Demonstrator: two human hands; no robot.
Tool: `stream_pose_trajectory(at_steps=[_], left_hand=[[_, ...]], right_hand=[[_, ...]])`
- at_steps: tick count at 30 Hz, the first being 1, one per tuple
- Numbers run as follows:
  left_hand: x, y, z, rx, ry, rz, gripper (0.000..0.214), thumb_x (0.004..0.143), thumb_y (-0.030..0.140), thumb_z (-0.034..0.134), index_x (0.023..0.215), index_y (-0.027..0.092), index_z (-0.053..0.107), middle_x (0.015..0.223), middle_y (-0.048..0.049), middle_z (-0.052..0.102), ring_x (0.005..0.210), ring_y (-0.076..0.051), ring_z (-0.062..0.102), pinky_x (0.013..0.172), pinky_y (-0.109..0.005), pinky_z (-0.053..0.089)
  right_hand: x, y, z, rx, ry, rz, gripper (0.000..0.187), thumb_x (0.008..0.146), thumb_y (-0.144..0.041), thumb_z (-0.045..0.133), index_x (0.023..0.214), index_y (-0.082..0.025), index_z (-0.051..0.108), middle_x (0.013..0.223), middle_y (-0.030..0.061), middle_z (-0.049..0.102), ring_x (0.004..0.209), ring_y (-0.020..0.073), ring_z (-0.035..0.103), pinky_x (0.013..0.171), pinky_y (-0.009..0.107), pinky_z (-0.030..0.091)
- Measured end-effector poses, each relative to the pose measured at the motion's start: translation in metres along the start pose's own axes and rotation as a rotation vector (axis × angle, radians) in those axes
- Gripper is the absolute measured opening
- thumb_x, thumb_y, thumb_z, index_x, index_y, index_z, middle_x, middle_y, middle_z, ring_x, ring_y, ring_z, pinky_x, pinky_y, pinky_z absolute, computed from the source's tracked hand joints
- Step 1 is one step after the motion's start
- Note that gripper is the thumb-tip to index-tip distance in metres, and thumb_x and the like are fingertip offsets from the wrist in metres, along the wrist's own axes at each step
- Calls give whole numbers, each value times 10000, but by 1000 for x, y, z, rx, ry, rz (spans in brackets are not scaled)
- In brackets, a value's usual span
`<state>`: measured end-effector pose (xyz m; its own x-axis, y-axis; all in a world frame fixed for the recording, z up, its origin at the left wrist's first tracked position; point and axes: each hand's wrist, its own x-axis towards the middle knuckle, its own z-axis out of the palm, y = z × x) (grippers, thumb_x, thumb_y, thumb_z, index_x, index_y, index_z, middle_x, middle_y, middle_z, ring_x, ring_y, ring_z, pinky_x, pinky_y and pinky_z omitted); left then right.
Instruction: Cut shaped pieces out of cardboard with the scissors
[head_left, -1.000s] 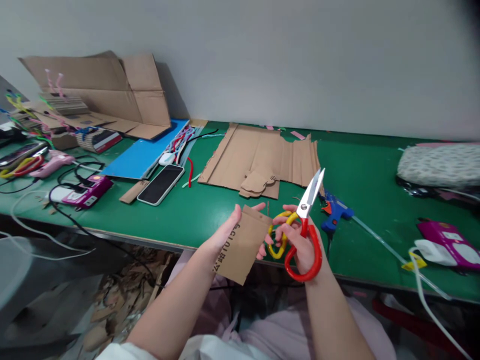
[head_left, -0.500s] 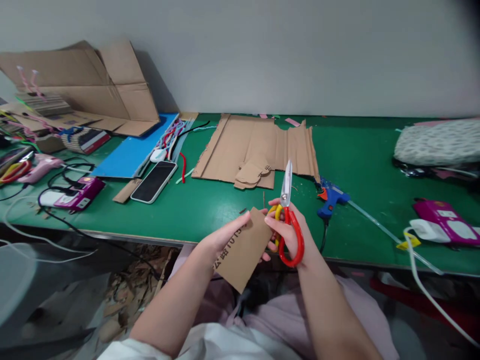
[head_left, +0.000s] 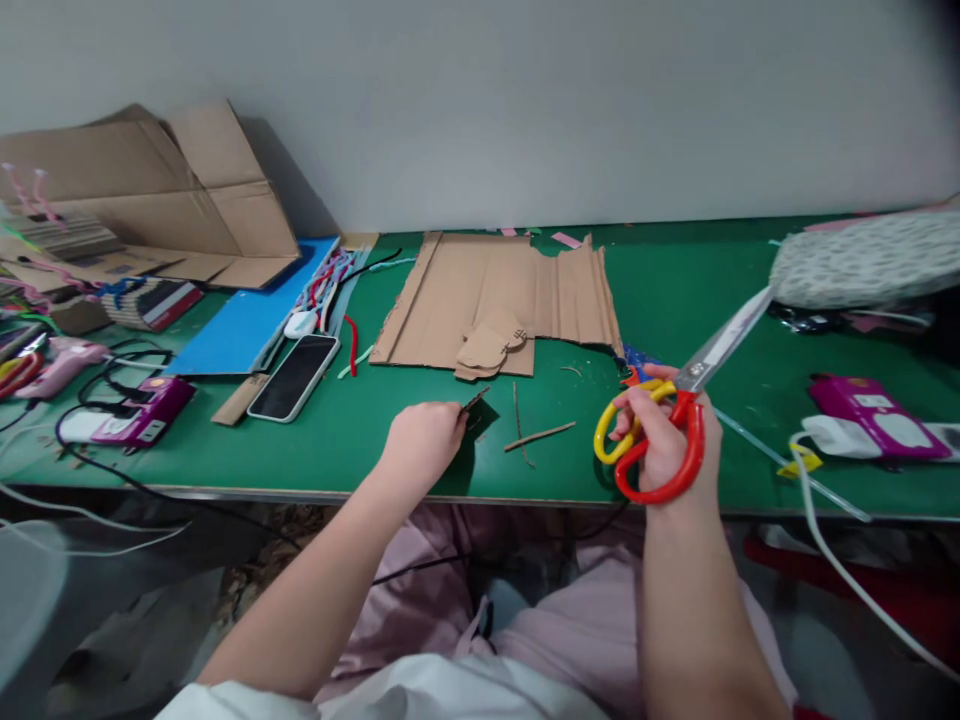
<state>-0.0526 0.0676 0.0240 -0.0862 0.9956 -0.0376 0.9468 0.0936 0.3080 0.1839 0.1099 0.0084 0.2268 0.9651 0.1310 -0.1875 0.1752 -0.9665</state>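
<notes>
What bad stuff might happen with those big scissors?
The scissors point outward from the right hand, so their pointed tip might poke something. The blue glue gun looks close behind that hand, so a bump might shift it; I can't tell whether it's hot.

Craft clutter on a green counter (head_left: pixel 712 290) against a plain grey wall (head_left: pixel 487 120).
On the left, a smartphone (head_left: pixel 294 378) with a dark screen and pale case lies face up near a blue board (head_left: pixel 244 320). A bundle of mixed-colour pipe cleaners (head_left: pixel 324 288) runs along the board's right edge, a small white case (head_left: pixel 300 324) beside it; one red strand (head_left: pixel 353 345) lies apart. Farther left are a purple-and-white power strip (head_left: pixel 156 410) holding black plugs and a pink glue gun (head_left: pixel 71 365). On the right, a fuzzy pale pouch (head_left: pixel 862 262) sits behind a second purple power strip (head_left: pixel 870 412) with a white plug (head_left: pixel 829 437).
</notes>
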Motion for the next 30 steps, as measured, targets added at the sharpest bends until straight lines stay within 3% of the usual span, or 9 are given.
stream_pose_trajectory(at_steps=[4,8,11,16,19,21,23,26,30], left_hand=[[1,36,18,124,-69,94,332,890,275,389,790,138,674,756,-170,682,707,-282,651,603,-330,411],[-7,65,31,195,-126,237,250,865,220,436,853,160,679,748,-115,690,725,-246,660,594,-296,441],[-2,71,26,238,-123,283,273,893,267,417,898,193,680,771,-86,698,737,-232,665,607,-294,465],[56,78,8,327,-15,233,372,939,305,333,1033,147,657,899,-148,697,848,-275,671,712,-366,494],[94,97,17,357,-52,299,362,932,292,369,951,130,692,892,-156,702,869,-265,676,731,-344,499],[105,112,29,379,-86,343,329,915,248,407,901,116,708,859,-163,704,849,-261,681,729,-337,500],[102,122,39,394,-113,398,290,896,206,434,881,119,710,830,-156,704,833,-251,682,720,-327,500],[74,126,47,401,-147,492,210,862,193,496,857,139,699,806,-125,704,816,-225,676,705,-291,491],[26,106,42,410,-153,546,199,882,217,476,867,184,671,774,-66,698,768,-194,667,615,-250,465]], right_hand=[[0,0,-2,5,20,-14,294,735,-254,696,1005,-215,586,621,-51,607,436,86,525,407,204,470],[1,-1,-5,16,23,-25,308,728,-260,700,1013,-216,591,613,-55,600,439,92,529,407,211,469],[2,-2,-9,25,36,-43,292,728,-246,696,1002,-219,597,609,-58,591,434,91,530,408,209,463],[5,-3,-16,31,79,-39,269,731,-250,687,978,-222,583,620,-54,584,460,104,551,417,218,475],[6,-3,-19,37,82,-25,271,731,-254,687,976,-221,577,610,-54,596,429,95,531,407,213,468],[7,-4,-20,37,82,-12,283,728,-262,689,982,-221,570,612,-53,599,423,93,524,396,211,467],[6,-5,-22,30,87,-11,294,726,-269,692,987,-222,566,609,-55,596,426,93,523,392,209,470],[5,-6,-27,25,99,-23,297,721,-272,698,985,-225,568,597,-62,582,430,92,526,389,203,472],[2,-7,-35,27,92,-11,295,727,-265,698,991,-227,572,607,-61,594,431,92,529,394,207,478]])
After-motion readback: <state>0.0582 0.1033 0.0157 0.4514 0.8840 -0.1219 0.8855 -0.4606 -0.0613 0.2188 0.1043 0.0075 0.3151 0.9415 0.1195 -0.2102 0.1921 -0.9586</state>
